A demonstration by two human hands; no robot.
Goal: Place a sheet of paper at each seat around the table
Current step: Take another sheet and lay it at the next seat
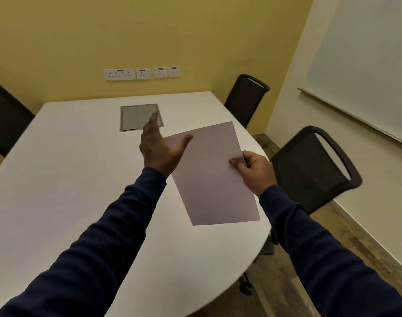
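My right hand (pixel 255 170) is closed on the right long edge of a sheet of paper (pixel 209 177), thumb on top and fingers curled beneath. My left hand (pixel 160 145) is spread open, palm turned inward, beside the sheet's far left corner and gripping nothing; whether it touches the paper I cannot tell. The sheet hangs in the air above the right part of the white table (pixel 58 168), near the rounded edge facing a black chair (pixel 309 170).

I judge the paper very light, thin and floppy, easy to crease, so a pinch at one edge suffices, with a second hand steadying the opposite edge. Its long axis runs away from me, slanting from near right to far left, its blank face upward.

No sheet lies on the table yet.
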